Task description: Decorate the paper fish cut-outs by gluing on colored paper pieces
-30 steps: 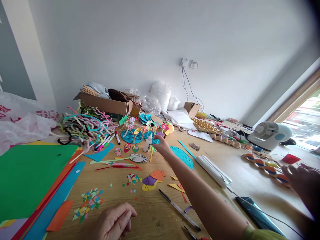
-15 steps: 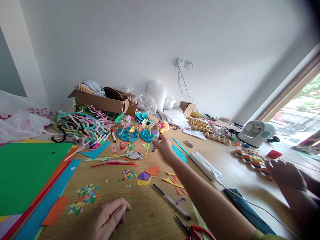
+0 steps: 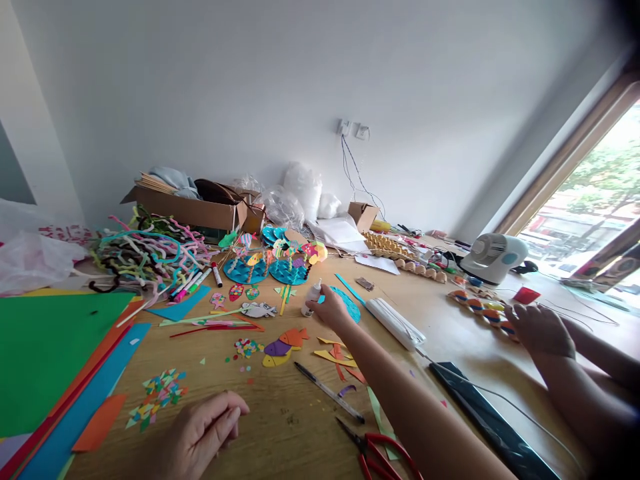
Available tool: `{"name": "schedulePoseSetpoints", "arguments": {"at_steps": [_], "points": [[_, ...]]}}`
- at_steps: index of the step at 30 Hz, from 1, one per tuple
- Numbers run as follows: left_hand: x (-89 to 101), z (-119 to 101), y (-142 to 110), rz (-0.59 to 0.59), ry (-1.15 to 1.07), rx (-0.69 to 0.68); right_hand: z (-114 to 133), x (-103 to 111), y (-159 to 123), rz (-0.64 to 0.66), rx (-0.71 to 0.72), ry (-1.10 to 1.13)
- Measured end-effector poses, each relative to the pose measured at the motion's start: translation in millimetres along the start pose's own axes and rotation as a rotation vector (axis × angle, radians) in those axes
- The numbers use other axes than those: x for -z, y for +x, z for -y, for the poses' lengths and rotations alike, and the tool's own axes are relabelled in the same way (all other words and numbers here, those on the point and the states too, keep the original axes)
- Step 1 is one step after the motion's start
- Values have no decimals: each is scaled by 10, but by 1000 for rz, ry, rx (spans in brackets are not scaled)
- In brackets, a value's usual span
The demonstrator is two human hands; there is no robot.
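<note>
My right hand (image 3: pixel 331 308), its arm stretched over the table, grips a small white squeeze bottle (image 3: pixel 315 291) with a pointed nozzle. The bottle is upright beside a blue paper disc (image 3: pixel 350 305). My left hand (image 3: pixel 207 430) rests at the near edge with fingers curled together and nothing visible in it. Near it lie a pile of coloured paper triangles (image 3: pixel 159 395) and small round paper dots (image 3: pixel 247 347). Orange, purple and yellow paper fish (image 3: pixel 279 349) lie overlapping between the hands. A grey fish cut-out (image 3: pixel 258 310) is farther back.
A pen (image 3: pixel 329 392) and red-handled pliers (image 3: pixel 373 448) lie in front, partly near my right arm. A power strip (image 3: pixel 395 323) with a cable is on the right. Another person's hands (image 3: pixel 543 331) work by a wavy cardboard strip (image 3: pixel 483 312). Coloured sheets (image 3: pixel 60 360) cover the left.
My right hand has brought the bottle slightly nearer, away from the blue decorated discs. The view has shifted slightly to the right. My left hand keeps its curled pose.
</note>
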State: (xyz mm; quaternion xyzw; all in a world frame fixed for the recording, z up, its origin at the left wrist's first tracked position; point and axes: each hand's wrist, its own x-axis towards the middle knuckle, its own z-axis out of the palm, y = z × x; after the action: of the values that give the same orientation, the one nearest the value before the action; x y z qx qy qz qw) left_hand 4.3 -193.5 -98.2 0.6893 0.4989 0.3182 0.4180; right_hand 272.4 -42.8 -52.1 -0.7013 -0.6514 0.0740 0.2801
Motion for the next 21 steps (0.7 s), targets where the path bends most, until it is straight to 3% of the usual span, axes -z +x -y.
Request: {"name": "schedulePoseSetpoints", "arguments": {"at_steps": [4, 7, 9, 11, 14, 15, 17, 21], "points": [[3, -26, -16, -71, 66, -84, 81, 343, -239, -24, -13, -99], [170, -248, 103, -59, 174, -145, 328, 487, -636, 53, 84, -138], [350, -464, 317, -68, 257, -213, 603, 414, -973, 149, 195, -130], [526, -662, 635, -93, 371, -231, 907, 234, -1294, 327, 406, -141], [663, -819, 1184, -57, 573, -119, 1184, 14, -1591, 580, 560, -98], [664, -827, 1352, -51, 613, -87, 1180, 17, -1621, 640, 541, -51], [610, -791, 1640, -28, 665, -49, 999, 185, -1579, 603, 571, 154], [382, -636, 2061, 60, 739, 7, 125, 1041, -1187, 505, 566, 269]]}}
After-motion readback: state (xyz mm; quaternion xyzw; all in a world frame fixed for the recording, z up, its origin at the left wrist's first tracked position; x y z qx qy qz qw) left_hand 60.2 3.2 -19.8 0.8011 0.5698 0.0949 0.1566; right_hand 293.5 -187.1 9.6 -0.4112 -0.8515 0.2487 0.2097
